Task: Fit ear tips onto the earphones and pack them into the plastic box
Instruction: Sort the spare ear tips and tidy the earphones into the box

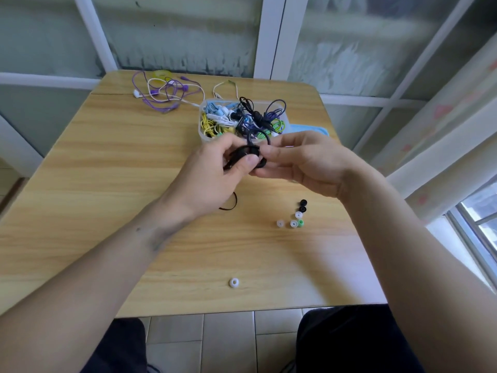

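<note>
While both hands [215,162] [304,162] grip seemingly black earphones [250,154], wooden table [107,184], frosted windows [174,30]

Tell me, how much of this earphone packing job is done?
The plastic box already holds many coiled earphones. Both the left hand and right hand hold a black earphone just in front of it. Left to do: the purple and white earphones at the table's far end, plus loose ear tips and one lone white tip.
</note>
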{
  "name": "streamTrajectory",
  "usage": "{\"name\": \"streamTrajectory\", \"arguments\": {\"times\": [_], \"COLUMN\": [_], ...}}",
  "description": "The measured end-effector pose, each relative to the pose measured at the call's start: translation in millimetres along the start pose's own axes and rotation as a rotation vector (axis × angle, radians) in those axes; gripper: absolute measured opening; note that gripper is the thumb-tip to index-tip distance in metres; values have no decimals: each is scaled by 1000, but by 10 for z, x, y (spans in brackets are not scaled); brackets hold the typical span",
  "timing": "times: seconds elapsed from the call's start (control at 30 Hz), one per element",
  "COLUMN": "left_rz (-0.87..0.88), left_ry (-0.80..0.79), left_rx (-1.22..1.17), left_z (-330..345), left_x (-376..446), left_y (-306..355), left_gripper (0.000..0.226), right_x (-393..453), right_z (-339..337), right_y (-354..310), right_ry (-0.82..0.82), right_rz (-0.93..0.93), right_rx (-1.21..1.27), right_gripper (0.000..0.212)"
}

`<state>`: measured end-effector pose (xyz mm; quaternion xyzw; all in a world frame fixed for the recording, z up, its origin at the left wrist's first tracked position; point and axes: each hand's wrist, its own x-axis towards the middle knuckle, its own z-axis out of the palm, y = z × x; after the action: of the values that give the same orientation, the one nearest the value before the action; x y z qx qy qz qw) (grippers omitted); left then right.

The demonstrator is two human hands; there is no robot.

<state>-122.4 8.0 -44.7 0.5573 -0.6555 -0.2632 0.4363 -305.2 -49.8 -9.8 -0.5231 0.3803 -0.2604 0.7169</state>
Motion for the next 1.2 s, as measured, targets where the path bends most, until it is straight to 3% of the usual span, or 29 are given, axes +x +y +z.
{"name": "streamTrajectory", "arguments": {"times": [0.2, 0.4, 0.5, 0.57, 0.67, 0.8, 0.93, 1.1, 1.2], "left_rz": [-240, -418, -510, -529, -486, -511, -471, -489, -516], "left_ry": [-225, -137, -128, -151, -197, -197, -188, -159, -166], "left_rx": [-276, -439, -507, -512, -429, -419, -423, -481, -517], "left_z": [24, 50, 12, -4, -1, 40, 73, 79, 88], "left_x": [18, 30, 44, 50, 42, 24, 7, 3, -8], "left_y": [5, 5, -22, -29, -27, -53, -47, -83, -76], "left_gripper": [16, 17, 9, 10, 13, 32, 17, 12, 12], "right_x": [-23, -73, -139, -209, -304, -308, -297, -303, -307], "right_z": [-35, -115, -343, -487, -603, -590, -561, -582, -611], "right_y": [184, 187, 225, 266, 299, 322, 347, 388, 383], "right_ry": [92, 152, 400, 464, 290, 216, 230, 169, 200], "right_rz": [-197, -263, -331, -284, -36, 40, 28, 18, -44], "right_rx": [-247, -318, -697, -1013, -1180, -1209, -1182, -1202, -1084], "right_gripper": [13, 16, 10, 13, 19, 21, 15, 9, 11]}}
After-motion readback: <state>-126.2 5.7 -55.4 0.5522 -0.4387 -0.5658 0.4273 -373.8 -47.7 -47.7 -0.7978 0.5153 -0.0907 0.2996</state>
